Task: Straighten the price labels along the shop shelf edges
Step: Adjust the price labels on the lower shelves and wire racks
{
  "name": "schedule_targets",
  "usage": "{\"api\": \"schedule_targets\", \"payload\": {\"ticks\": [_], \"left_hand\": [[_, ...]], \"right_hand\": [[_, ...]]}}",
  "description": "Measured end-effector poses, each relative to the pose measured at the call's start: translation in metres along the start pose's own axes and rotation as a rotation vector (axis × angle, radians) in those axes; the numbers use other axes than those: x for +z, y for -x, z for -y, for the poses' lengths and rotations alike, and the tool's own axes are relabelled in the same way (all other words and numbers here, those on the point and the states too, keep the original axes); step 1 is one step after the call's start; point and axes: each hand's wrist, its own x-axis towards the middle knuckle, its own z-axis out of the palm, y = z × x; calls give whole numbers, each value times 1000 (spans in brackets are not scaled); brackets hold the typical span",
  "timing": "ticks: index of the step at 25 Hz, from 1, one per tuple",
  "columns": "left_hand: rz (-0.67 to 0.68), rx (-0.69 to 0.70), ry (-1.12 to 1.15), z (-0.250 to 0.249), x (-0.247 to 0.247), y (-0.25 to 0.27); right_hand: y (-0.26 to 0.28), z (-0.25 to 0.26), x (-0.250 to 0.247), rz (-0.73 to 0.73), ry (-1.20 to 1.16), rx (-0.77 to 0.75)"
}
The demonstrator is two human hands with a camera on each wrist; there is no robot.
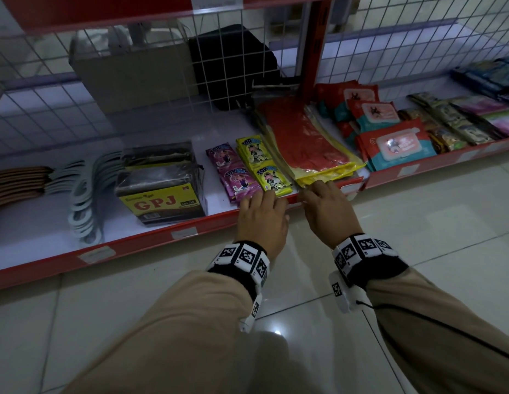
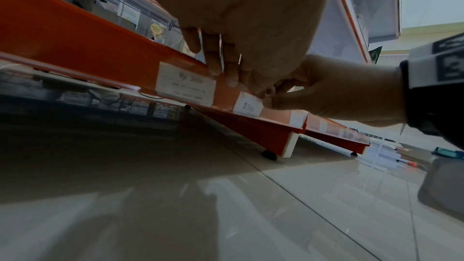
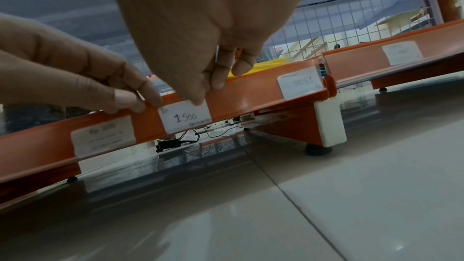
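A white price label reading 1.500 (image 3: 185, 116) (image 2: 248, 105) sits in the red shelf edge rail (image 3: 251, 94) (image 1: 150, 237) of the bottom shelf. My right hand (image 3: 208, 90) (image 1: 314, 193) pinches the label's top edge, thumb in front and fingers behind the rail. My left hand (image 2: 220, 70) (image 3: 140, 98) (image 1: 259, 198) grips the rail just left of that label, fingers curled over its top. Further left sits an Rp 3000 label (image 2: 185, 84) (image 3: 103, 136). To the right, a 25.000 label (image 3: 301, 84) reads upside down. In the head view both hands hide the 1.500 label.
On the shelf behind the hands lie purple and yellow sachets (image 1: 247, 166), red and yellow flat packs (image 1: 307, 137), a GPJ box (image 1: 162, 191) and hangers (image 1: 85, 194). Wipes packs (image 1: 395, 143) fill the neighbouring shelf. Wire mesh (image 1: 133, 81) backs the shelf. Glossy floor tiles (image 1: 418, 223) lie below.
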Motion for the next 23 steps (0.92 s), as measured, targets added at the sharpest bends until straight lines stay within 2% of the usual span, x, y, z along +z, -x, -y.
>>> {"api": "schedule_targets", "payload": {"ticks": [6, 14, 17, 23], "left_hand": [[105, 44, 4, 6, -15, 2], [253, 100, 19, 13, -48, 10], [178, 91, -10, 25, -72, 7], [-16, 73, -60, 48, -154, -22]], "right_hand": [[6, 4, -9, -35, -108, 23], [5, 14, -29, -17, -97, 25], [-12, 29, -48, -75, -138, -9], [-71, 70, -117, -342, -179, -144]]}}
